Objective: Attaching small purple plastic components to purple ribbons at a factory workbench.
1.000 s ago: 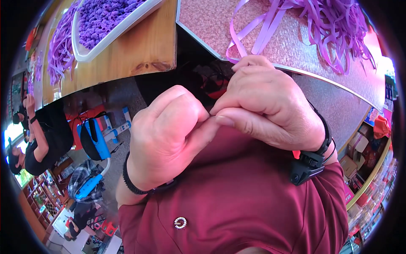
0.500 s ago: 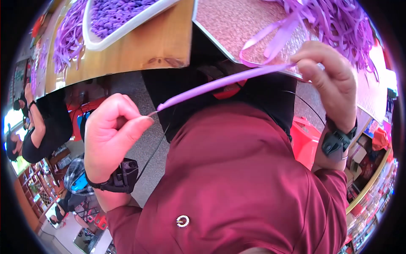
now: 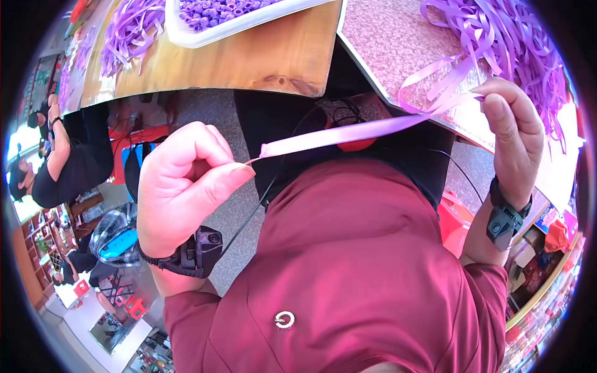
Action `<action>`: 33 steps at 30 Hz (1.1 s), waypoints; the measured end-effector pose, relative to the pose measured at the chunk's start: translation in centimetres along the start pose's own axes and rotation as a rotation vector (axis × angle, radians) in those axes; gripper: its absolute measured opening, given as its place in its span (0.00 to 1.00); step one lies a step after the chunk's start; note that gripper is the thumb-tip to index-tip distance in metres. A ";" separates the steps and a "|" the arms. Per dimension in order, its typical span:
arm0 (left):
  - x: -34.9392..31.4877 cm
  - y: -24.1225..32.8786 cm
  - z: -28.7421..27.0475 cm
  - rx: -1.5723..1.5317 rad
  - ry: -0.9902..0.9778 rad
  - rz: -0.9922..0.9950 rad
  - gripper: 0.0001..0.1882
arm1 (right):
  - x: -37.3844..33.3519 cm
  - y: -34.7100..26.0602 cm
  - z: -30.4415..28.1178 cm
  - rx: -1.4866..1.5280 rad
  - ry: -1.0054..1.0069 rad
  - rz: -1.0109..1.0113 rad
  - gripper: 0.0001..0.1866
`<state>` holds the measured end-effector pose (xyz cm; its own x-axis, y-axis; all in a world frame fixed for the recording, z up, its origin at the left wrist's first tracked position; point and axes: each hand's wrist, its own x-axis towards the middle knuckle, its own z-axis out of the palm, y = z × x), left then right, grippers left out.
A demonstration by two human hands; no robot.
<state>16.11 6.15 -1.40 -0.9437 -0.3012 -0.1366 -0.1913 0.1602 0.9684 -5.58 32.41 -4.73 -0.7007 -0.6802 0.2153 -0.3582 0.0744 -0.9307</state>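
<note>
A purple ribbon [image 3: 348,133] stretches between my two hands in front of my body, its flat side showing. My left hand [image 3: 186,180] is closed in a pinch on a thin wire-like piece [image 3: 252,161] that meets the ribbon's narrow left end. The kind of this piece is too small to make out. Higher up at the right, my right hand [image 3: 516,127] pinches the ribbon between thumb and fingers. A loop of ribbon [image 3: 429,81] lies on the pink-speckled tabletop beside that hand.
Purple ribbons are heaped on the pink-speckled table [image 3: 379,56] at the far right. A white tray [image 3: 205,41] of purple beads stands on the wooden table [image 3: 249,68], beside another ribbon bunch [image 3: 127,37]. A red stool [image 3: 454,214] is at right. Another person [image 3: 62,161] sits at left.
The ribbon has turned from edge-on to show its flat face. My right hand has moved slightly right and down. The tables and my left hand have shifted rightward in view.
</note>
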 end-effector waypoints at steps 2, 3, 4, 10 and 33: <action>0.4 -0.3 0.5 0.081 0.015 -0.046 0.09 | 0.1 -0.6 0.7 0.018 -0.014 -0.034 0.08; 0.6 -0.3 0.6 0.168 0.040 -0.096 0.09 | 0.2 -0.9 1.3 -0.020 -0.071 -0.072 0.08; 0.6 -0.3 0.7 0.166 0.034 -0.093 0.09 | 0.4 -1.2 1.9 -0.057 -0.128 -0.111 0.08; -0.2 0.3 -0.2 0.136 0.056 0.055 0.09 | 1.4 -1.0 3.2 -0.232 -0.152 -0.169 0.05; 1.0 -1.3 4.6 -0.391 -0.094 -0.052 0.09 | 1.4 -2.5 7.1 -0.220 -0.207 -0.504 0.10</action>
<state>14.15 9.95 -3.76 -0.9596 -0.2093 -0.1882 -0.1393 -0.2278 0.9637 -1.33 26.06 -4.22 -0.2832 -0.7974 0.5328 -0.7510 -0.1612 -0.6404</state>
